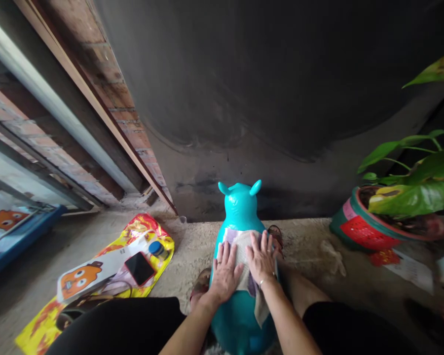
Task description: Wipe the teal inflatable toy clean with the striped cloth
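A teal inflatable animal toy (240, 207) with two small ears stands on the concrete floor between my knees. A pale grey cloth (244, 246) lies draped over its back. My left hand (225, 273) rests flat on the toy and the cloth's left edge, fingers spread. Pressing flat on the cloth beside it is my right hand (261, 259), a thin bracelet at its wrist. Both palms face down; neither hand grips anything.
A yellow and red plastic bag (133, 231) lies on the floor at left, with a phone (139, 268), a small blue-capped jar (156, 248) and a cartoon-printed box (85, 277) on it. A potted plant (358, 229) stands at right. A dark wall rises ahead.
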Motion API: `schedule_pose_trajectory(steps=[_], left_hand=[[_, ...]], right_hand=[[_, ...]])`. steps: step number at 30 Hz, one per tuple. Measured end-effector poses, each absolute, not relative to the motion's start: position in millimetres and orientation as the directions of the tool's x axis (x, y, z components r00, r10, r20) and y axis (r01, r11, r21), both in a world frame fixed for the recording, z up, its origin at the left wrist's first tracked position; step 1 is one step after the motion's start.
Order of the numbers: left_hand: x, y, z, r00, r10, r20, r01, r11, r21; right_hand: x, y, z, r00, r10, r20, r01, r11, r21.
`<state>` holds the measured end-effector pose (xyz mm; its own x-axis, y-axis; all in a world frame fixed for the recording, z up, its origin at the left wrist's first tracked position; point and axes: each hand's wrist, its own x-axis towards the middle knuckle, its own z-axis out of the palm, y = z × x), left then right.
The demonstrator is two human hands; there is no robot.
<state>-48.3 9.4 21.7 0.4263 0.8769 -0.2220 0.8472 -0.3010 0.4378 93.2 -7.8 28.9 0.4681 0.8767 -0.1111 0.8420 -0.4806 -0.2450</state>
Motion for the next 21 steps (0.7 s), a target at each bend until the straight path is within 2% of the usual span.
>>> schedule_pose_trajectory(steps=[4, 7, 11, 13, 17, 21], left_hand=[[-70, -26, 9, 0.457, 0.874, -0.167, 0.824, -0.345, 0.448], [-88, -47, -4, 0.489, 0.867, -0.094, 0.79, -0.395, 0.469], [-103, -56, -26, 0.444, 0.894, -0.065, 0.775, -0.347, 0.528], [-107, -58, -39, 0.39, 0.921, -0.019, 0.777, -0.317, 0.544], [-115, -62, -63, 0.363, 0.931, 0.033, 0.767, -0.318, 0.557], [-119, -64, -73, 0.374, 0.927, 0.03, 0.781, -0.332, 0.53]], right_hand=[[52, -60, 18, 0.542, 0.84, 0.002, 0.829, -0.534, -0.164], [27, -83, 13, 0.581, 0.812, -0.054, 0.794, -0.58, -0.18], [38, -52, 16, 0.642, 0.759, -0.113, 0.737, -0.65, -0.183], [62, -19, 19, 0.636, 0.762, -0.125, 0.731, -0.646, -0.22], [116, 41, 24, 0.562, 0.813, -0.151, 0.724, -0.572, -0.386], [132, 46, 22, 0.569, 0.808, -0.152, 0.704, -0.574, -0.417]])
